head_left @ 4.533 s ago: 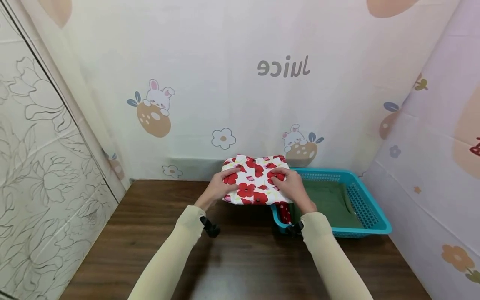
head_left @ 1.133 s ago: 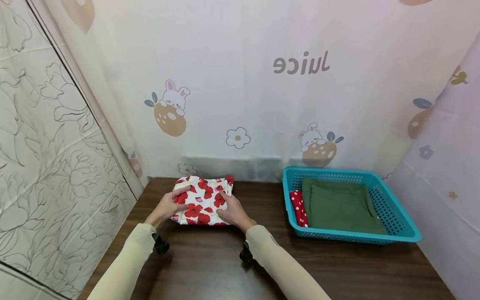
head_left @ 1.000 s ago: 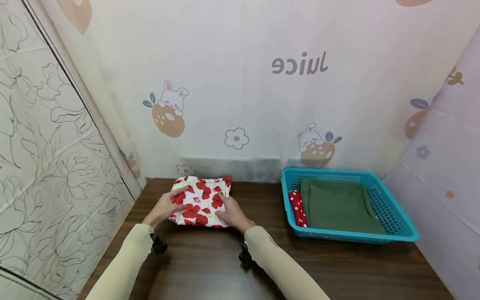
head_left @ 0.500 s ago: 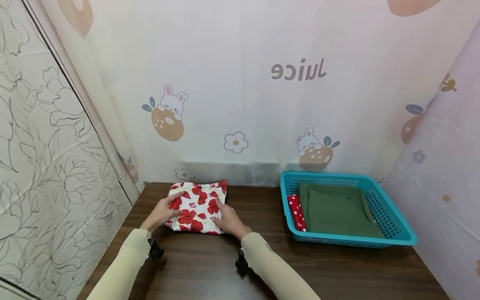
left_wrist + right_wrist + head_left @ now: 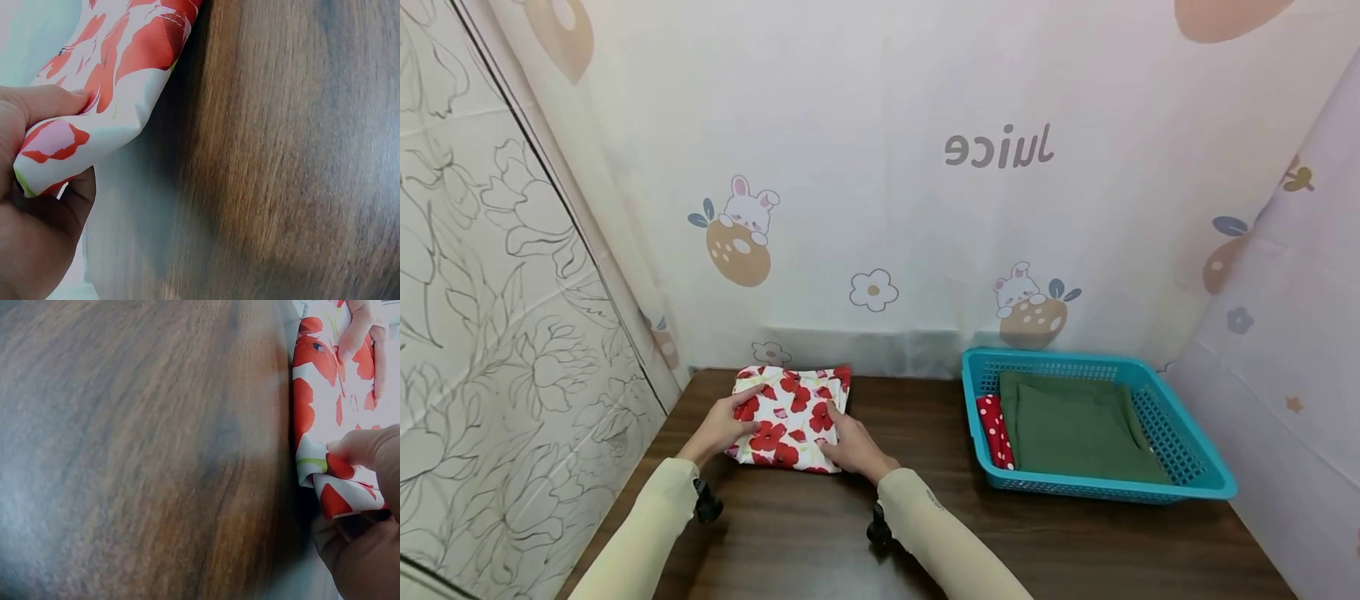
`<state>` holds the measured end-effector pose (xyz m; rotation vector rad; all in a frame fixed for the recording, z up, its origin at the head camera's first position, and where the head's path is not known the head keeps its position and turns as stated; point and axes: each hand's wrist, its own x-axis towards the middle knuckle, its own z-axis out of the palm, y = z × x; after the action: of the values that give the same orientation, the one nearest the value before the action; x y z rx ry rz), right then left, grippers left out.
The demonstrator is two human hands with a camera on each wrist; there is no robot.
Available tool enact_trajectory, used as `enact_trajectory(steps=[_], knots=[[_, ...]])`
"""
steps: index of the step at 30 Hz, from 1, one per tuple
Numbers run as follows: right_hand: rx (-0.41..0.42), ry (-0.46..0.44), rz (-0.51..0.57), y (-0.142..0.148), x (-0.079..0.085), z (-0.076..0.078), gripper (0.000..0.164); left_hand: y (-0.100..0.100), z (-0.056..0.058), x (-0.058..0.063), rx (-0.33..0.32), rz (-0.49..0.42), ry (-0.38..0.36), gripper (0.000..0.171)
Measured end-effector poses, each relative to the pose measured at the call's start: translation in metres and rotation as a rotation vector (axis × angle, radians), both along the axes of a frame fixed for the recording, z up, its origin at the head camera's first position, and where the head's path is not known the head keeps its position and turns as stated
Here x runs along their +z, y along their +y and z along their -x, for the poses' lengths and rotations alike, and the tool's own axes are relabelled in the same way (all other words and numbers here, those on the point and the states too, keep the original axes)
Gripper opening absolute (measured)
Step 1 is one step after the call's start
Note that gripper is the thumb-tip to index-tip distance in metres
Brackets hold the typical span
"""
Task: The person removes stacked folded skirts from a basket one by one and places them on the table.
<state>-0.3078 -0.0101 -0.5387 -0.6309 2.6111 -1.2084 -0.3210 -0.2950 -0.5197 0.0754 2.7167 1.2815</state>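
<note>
A folded white garment printed with red flowers is at the back left of the wooden table, between my two hands. My left hand grips its left side; in the left wrist view the thumb lies on top and fingers curl underneath the folded edge. On the opposite side my right hand pinches the near right part. The right wrist view has the right thumb over the layered fabric, the other fingers below it. A red corner sticks out at the far right of the garment.
To the right stands a turquoise plastic basket. Inside lie a folded dark green cloth and a red cloth with white dots. A printed curtain hangs behind the dark wooden table.
Some seconds ago both hands held the garment up, overlapping the basket's left side; since then it has moved left to the table's back left. Over the last second it has shifted only slightly.
</note>
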Motion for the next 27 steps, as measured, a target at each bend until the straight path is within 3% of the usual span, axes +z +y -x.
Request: enact_trajectory(steps=[10, 19, 27], knots=[[-0.005, 0.027, -0.047, 0.004, -0.002, -0.003, 0.082, -0.006, 0.000, -0.015, 0.004, 0.008, -0.012, 0.072], [-0.034, 0.025, -0.062, 0.006, 0.002, -0.005, 0.070, -0.014, 0.000, -0.013, 0.001, 0.078, -0.002, 0.067], [0.002, 0.047, -0.069, 0.000, 0.003, -0.004, 0.061, -0.015, 0.000, -0.016, 0.020, 0.107, 0.042, 0.064]])
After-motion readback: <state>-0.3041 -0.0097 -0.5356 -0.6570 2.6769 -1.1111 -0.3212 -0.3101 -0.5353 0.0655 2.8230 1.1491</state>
